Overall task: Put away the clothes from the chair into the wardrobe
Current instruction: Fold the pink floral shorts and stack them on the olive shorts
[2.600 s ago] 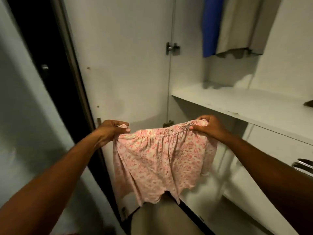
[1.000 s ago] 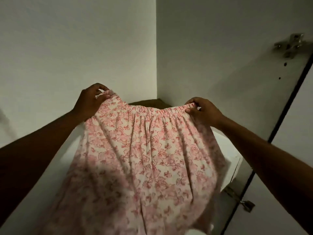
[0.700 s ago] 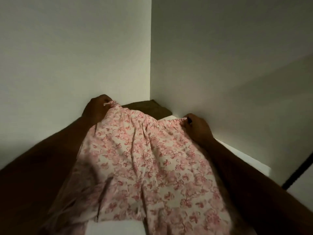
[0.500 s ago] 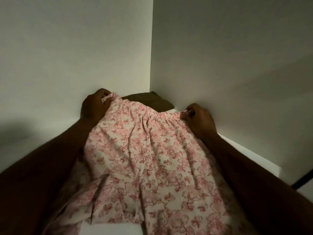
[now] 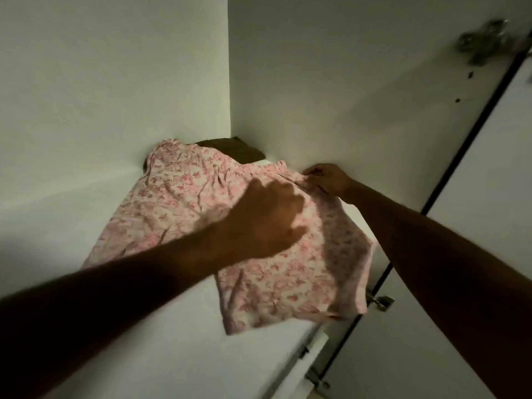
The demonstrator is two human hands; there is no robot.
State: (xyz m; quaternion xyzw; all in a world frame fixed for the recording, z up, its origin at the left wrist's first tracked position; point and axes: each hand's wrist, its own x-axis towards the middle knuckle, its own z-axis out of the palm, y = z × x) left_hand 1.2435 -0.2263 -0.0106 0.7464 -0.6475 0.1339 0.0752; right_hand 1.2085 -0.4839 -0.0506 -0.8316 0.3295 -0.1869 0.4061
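My right hand [image 5: 326, 180] pinches the waistband of the pink floral shorts [image 5: 184, 203], which lie spread on the white wardrobe shelf [image 5: 172, 341]. Their far edge meets a dark folded garment [image 5: 233, 149] in the far corner, and their near hem reaches the shelf's right edge. My left hand [image 5: 267, 220] is blurred over the cloth's middle and I cannot tell its grip; the shelf runs wide to the near left, with the door [image 5: 489, 197] at right.

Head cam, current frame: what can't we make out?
All head view.
The left hand: motion-blurred, so finger pose and contact with the pink shorts are unclear.
The dark garment: mostly hidden behind the shorts' waistband.
The upper door hinge: blurred, no detail.
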